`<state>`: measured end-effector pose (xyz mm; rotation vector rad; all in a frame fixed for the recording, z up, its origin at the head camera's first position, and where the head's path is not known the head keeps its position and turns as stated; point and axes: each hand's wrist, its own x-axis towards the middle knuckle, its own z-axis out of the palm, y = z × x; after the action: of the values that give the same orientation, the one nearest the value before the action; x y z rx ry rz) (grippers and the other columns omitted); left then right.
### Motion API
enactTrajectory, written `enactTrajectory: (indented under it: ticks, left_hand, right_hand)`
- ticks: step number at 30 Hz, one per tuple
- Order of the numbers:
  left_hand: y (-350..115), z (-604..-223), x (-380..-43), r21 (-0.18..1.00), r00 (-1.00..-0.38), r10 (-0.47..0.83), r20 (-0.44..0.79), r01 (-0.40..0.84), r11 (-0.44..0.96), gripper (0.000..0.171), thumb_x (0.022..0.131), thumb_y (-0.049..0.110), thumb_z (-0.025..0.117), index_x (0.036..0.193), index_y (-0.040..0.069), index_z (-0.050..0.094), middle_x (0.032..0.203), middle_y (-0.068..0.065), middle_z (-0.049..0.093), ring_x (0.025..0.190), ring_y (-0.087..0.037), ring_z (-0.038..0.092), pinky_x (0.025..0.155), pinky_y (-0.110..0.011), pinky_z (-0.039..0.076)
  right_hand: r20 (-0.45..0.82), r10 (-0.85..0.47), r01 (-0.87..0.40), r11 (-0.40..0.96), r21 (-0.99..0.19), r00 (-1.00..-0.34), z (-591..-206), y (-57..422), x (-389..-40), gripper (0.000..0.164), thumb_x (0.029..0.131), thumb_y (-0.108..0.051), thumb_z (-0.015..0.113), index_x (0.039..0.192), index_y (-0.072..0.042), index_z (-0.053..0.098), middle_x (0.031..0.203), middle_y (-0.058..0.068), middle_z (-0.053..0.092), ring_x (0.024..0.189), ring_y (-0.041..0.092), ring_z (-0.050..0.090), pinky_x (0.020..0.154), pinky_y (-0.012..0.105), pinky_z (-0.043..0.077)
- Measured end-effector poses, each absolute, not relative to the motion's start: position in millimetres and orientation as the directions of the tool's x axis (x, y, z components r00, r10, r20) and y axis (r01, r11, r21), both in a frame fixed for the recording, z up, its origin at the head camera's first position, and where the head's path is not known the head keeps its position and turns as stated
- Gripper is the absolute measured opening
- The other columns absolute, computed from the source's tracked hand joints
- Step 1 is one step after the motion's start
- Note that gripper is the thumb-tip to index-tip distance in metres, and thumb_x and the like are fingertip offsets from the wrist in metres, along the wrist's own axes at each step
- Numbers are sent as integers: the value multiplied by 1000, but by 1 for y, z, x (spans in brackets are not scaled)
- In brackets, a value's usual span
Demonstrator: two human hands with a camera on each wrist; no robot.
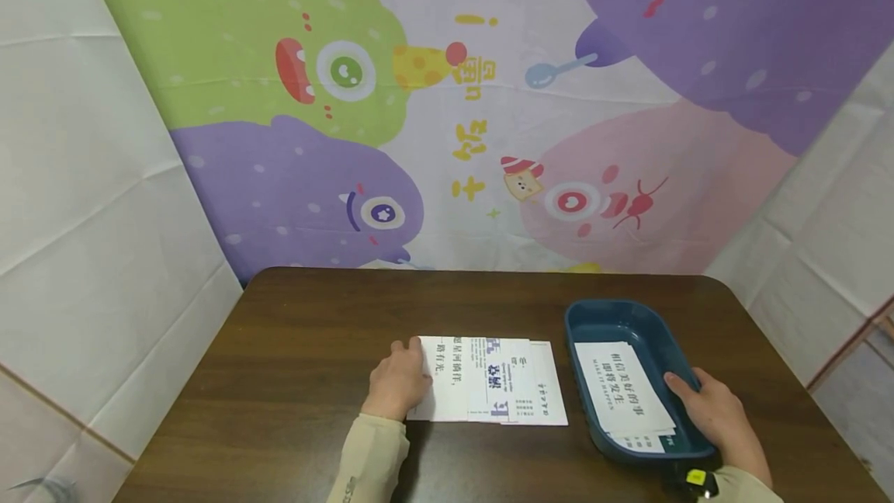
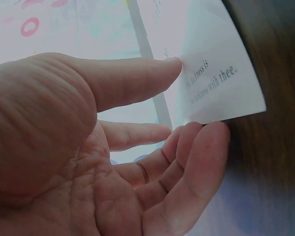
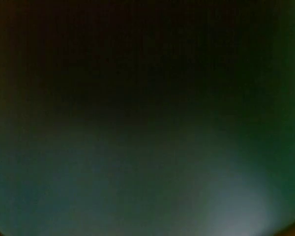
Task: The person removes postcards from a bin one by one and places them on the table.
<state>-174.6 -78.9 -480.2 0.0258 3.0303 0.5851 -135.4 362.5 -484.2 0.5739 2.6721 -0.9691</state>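
My left hand (image 1: 396,383) pinches the left edge of a white printed card (image 1: 445,394). In the left wrist view the thumb presses on the card's face and the curled fingers sit at its lower edge. To the right of that card, more printed cards (image 1: 534,386) overlap in a row on the table. My right hand (image 1: 719,414) grips the right rim of a dark blue tray (image 1: 580,317), thumb over the inside. Within the tray lies a stack of white printed cards (image 1: 618,386). The right wrist view is dark and blurred.
Everything stands on a brown wooden table (image 1: 293,332) with rounded far corners. Behind it hangs a backdrop (image 1: 447,239) with cartoon monsters. White sheets (image 1: 91,200) hang on both sides.
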Motion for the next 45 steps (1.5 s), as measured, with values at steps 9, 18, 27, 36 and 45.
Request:
enactTrajectory:
  ticks: [9,18,27,36,45]
  left_hand:
    - [-72,-462,-165,314,-998,41,-50,23,949,57,86,24,71,132,-1,49,107,-24,56,78,-35,60,67,-53,52]
    - [24,-427,-134,285,-816,402,415,536,795,46,88,28,71,128,10,58,100,-8,62,82,-19,58,57,-33,54]
    - [133,-440,-151,128,-685,651,328,715,688,41,93,34,64,130,17,59,120,-1,64,103,-13,60,91,-30,53]
    - [175,-467,-170,-53,-799,600,32,598,800,85,87,63,56,153,19,25,152,-5,44,137,-21,40,113,-42,33]
    - [187,-477,-170,-285,-828,545,-130,557,780,111,64,98,31,153,31,28,156,-3,38,141,-21,33,115,-40,25]
  right_hand:
    - [-353,273,437,696,-570,-895,-486,363,-135,99,94,-68,36,142,17,20,135,46,34,115,56,41,98,71,35]
    - [-315,258,399,715,-574,-914,-486,361,-136,92,96,-64,36,140,16,26,131,45,41,108,52,47,96,69,38]
    - [-263,230,346,722,-599,-937,-486,362,-135,83,99,-57,38,137,16,32,124,44,49,103,51,53,90,67,42]
    - [-234,229,326,731,-599,-945,-484,365,-136,82,99,-56,38,138,16,32,125,44,49,105,51,53,89,65,44]
    - [-252,226,334,734,-592,-941,-483,366,-134,84,100,-56,36,140,17,27,135,46,40,118,58,43,97,70,36]
